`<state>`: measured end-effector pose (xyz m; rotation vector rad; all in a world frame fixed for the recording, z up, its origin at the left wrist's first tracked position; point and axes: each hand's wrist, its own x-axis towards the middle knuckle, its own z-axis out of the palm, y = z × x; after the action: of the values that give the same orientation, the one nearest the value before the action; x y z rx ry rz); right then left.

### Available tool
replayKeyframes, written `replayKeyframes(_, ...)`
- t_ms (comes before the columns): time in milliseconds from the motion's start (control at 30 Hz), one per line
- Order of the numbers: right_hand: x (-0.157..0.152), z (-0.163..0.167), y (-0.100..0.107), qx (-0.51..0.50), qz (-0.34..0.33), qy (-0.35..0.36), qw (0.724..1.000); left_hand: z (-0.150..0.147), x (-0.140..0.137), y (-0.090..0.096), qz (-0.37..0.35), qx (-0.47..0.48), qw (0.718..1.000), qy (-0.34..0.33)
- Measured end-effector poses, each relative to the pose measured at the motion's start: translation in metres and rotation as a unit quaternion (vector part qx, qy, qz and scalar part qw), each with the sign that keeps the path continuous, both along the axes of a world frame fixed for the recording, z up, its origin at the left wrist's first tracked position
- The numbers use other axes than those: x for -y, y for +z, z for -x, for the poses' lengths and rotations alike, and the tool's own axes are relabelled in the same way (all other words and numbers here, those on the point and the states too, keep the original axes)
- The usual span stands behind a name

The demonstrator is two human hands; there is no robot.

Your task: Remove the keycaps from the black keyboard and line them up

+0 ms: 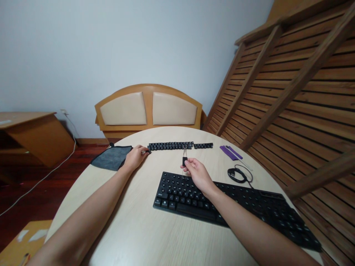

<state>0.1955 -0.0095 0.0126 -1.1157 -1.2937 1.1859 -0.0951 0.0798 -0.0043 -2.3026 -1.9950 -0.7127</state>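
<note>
My left hand (135, 156) is closed in a pinch on a small black keycap (149, 151) at the left end of the loose keycaps (170, 146), which lie in tight rows across the far part of the table. In my right hand (195, 170) is a black binder clip (184, 160), pinched between thumb and fingers with its wire handles sticking out. It is held over the back left edge of a black keyboard (191, 211). Several upper key places on the keyboard have no caps, while caps remain along its front rows. My right forearm hides part of it.
A dark grey cloth pouch (111, 158) lies beside my left hand. At the right are a purple cloth (230, 152) with a thin light tool and a coiled black cable (237, 174). The round table (133, 229) stands near wooden slats (313, 111) and a headboard (149, 111).
</note>
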Motion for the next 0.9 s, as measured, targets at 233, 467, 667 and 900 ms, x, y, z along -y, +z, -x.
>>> replayKeyframes(233, 0.001, 0.001, 0.000, -0.014, -0.005, 0.012, 1.000, -0.001, 0.000, 0.001, -0.004, -0.014, 1.000, 0.012)
replayKeyframes(467, 0.002, 0.001, 0.000, -0.002, -0.012, 0.029, 1.000, 0.000, -0.001, 0.001, -0.004, -0.021, 1.000, 0.020)
replayKeyframes(667, 0.013, 0.006, 0.009, 0.010, -0.034, 0.071, 0.997, -0.006, 0.008, 0.008, -0.028, -0.012, 0.999, 0.019)
replayKeyframes(900, 0.038, 0.011, 0.019, 0.050, -0.045, 0.145, 0.987, -0.048, 0.048, 0.031, 0.028, 0.111, 0.964, -0.240)
